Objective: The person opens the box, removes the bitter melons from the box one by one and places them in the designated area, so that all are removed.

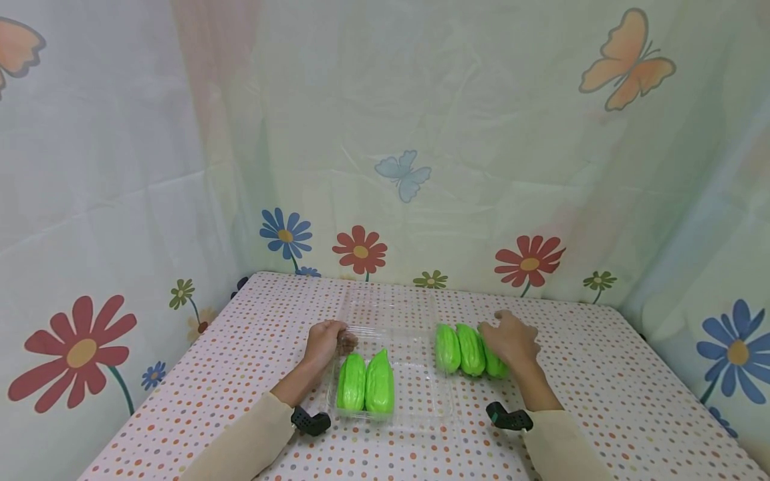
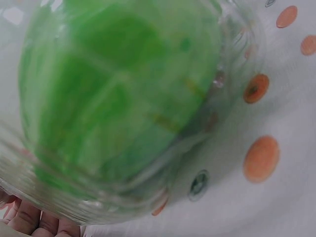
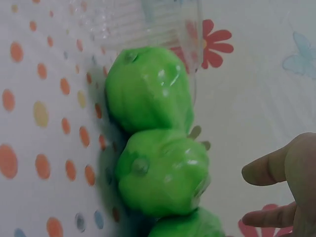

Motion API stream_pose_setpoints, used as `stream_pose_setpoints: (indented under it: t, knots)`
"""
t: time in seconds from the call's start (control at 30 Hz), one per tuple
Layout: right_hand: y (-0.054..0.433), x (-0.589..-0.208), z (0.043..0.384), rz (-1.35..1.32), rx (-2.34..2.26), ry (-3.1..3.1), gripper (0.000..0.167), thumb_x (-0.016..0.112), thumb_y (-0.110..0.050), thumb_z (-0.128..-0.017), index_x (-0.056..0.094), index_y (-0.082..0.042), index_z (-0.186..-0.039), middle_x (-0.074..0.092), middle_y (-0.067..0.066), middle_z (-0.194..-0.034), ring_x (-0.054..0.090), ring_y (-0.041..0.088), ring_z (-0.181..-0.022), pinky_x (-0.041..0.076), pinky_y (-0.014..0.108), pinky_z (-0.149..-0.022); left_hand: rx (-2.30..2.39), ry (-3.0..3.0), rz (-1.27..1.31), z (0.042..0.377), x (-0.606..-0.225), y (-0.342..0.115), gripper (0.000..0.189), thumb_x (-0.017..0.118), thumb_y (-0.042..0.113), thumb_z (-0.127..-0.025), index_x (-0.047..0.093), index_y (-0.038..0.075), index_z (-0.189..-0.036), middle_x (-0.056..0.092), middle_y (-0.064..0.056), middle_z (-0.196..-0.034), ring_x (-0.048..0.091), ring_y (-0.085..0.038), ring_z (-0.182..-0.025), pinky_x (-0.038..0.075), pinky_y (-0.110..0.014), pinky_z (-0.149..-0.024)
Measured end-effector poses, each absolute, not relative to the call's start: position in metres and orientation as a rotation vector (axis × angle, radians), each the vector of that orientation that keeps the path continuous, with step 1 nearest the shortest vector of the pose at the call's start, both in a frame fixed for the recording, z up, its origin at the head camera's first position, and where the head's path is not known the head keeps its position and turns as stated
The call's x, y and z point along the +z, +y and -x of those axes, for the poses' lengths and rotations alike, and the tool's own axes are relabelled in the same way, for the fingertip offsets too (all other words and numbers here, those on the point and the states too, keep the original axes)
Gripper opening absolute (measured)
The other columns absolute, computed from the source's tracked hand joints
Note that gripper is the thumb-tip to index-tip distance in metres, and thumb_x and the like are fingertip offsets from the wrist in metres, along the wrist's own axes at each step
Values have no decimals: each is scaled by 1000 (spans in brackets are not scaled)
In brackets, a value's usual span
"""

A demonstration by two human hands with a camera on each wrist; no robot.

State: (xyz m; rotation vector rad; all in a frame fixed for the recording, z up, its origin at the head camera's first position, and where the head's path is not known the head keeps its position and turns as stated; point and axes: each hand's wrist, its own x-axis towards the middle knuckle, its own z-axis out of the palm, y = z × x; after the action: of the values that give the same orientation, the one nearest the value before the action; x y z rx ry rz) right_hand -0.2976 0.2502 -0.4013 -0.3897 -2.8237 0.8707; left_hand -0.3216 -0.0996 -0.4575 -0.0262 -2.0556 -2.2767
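A clear plastic box (image 1: 415, 395) with its lid (image 1: 388, 304) folded back lies on the table. Two glossy green ribbed gourds (image 1: 379, 384) lie side by side in its left half. My left hand (image 1: 325, 341) grips the box's left wall near the back corner; in the left wrist view its fingers (image 2: 27, 217) show below the plastic. Right of the box, three similar gourds (image 1: 471, 351) lie in a row, close against one another. Over the rightmost gourd (image 1: 494, 364) is my right hand (image 1: 511, 337), fingers spread and holding nothing. In the right wrist view, its fingers (image 3: 269, 170) stand apart from the gourds.
A dotted cloth (image 1: 240, 374) covers the table. Behind and at both sides hangs a curtain (image 1: 481, 167) printed with flowers and butterflies, close to the table's back edge. A black wrist camera (image 1: 311, 422) is strapped to each wrist.
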Motion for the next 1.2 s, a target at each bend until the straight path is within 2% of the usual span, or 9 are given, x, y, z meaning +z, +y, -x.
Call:
stream_pose_setpoints:
  t: [0.1,0.4,0.6,0.7,1.0,1.2]
  knots:
    - [246,-396,297,346,868,-2793,63,53,-35,-98,45,6,-145,46,37,-142,30,62,-129,30,75,-97,-2271,-2055,30,321,-457,-99,22,47,9,-102,60,-5,-89,69,-8,-75,69,-16,-70,60,-35,-69]
    - [228,-376,289,199,924,-2767,60,56,-32,-98,48,6,-144,46,33,-146,30,60,-134,33,72,-102,-2296,-2040,15,322,-458,-99,22,48,10,-101,59,0,-84,70,-7,-73,70,-17,-70,60,-35,-68]
    - [214,-369,284,19,936,-2776,56,59,-25,-98,48,7,-143,50,34,-142,47,52,-130,43,65,-102,-2303,-2031,20,322,-458,-100,23,48,9,-101,59,-2,-85,71,-8,-73,70,-17,-69,60,-34,-68]
    - [209,-369,281,-85,938,-2767,55,61,-23,-98,48,6,-143,52,32,-140,50,50,-128,44,63,-101,-2295,-2042,17,322,-458,-100,23,48,9,-101,59,-1,-84,71,-7,-73,70,-16,-69,60,-34,-68]
    - [187,-373,275,-222,970,-2703,47,66,-21,-95,57,2,-135,61,25,-131,59,41,-117,51,55,-95,-2338,-2037,50,321,-457,-102,24,47,8,-103,57,-2,-83,71,-10,-75,71,-18,-71,60,-38,-71]
    - [177,-374,272,-302,986,-2720,39,69,-18,-94,63,-1,-129,66,19,-122,63,35,-106,54,47,-83,-2350,-2038,42,323,-457,-102,25,46,9,-104,56,-3,-84,71,-11,-77,71,-19,-72,60,-40,-73]
